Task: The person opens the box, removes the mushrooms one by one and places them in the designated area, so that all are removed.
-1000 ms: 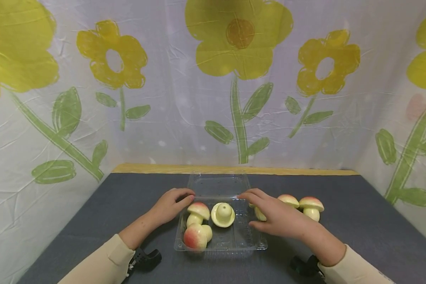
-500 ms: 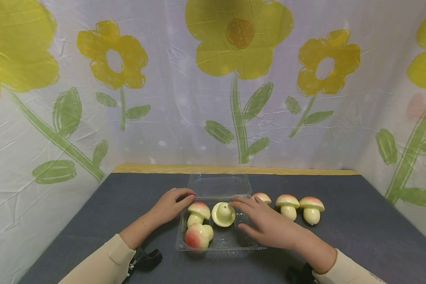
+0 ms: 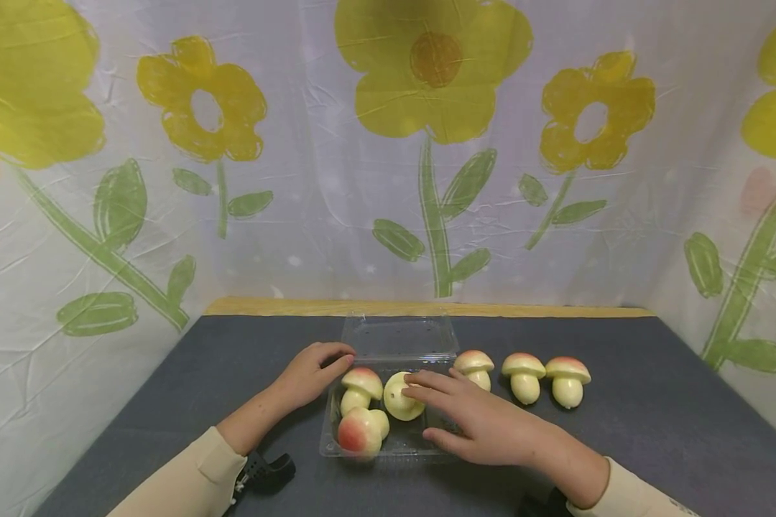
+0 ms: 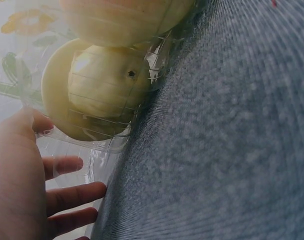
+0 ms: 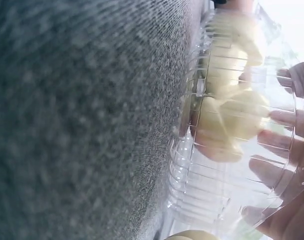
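A clear plastic clamshell box [image 3: 401, 444] lies with its lid [image 3: 399, 336] folded back. Inside are three artificial mushrooms: one at the left [image 3: 361, 388], one in the front corner [image 3: 361, 432], and one in the middle [image 3: 402, 399], its stem pointing toward me. My right hand [image 3: 475, 416] reaches over the box from the right, fingers extended, index and middle fingertips on the middle mushroom. The right wrist view shows these fingers through the plastic. My left hand [image 3: 307, 377] rests at the box's back left corner, its fingers [image 4: 74, 197] straight along the outer wall.
Three more artificial mushrooms stand in a row to the right of the box: near [image 3: 474, 368], middle [image 3: 524, 376] and far [image 3: 567, 380]. A dark cloth [image 3: 246, 359] covers the table, and a flower-printed curtain [image 3: 310, 215] hangs behind its wooden back edge.
My right hand has moved left from the box's right edge onto the middle mushroom, which has tipped so its stem faces me. The left hand has stayed put.
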A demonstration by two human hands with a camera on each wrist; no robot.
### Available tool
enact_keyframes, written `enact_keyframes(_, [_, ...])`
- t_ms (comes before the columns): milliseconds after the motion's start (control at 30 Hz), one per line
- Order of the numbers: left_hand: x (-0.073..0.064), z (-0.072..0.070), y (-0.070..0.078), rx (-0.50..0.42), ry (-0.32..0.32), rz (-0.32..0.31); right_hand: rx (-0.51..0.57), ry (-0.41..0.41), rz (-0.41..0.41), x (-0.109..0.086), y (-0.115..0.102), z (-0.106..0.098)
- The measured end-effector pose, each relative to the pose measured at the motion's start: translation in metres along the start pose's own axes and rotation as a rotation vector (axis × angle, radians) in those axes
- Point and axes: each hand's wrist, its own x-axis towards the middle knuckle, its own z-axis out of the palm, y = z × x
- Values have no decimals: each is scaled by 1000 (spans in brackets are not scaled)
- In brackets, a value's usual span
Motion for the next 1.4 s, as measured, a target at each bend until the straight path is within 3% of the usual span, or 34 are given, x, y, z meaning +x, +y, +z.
enact_keyframes(467, [0, 0, 1, 17, 11, -7, -6, -35, -59, -2, -1, 1])
enact_keyframes(833, [-1, 0, 1, 13, 16, -1, -44, -44, 38, -3, -3, 2])
enact_keyframes(1100, [-1, 0, 1, 8, 14, -2, 11, -65, 86, -3, -2, 4])
enact_keyframes(1400, [-1, 0, 2, 4, 12, 9, 5, -13, -11, -2, -2, 5])
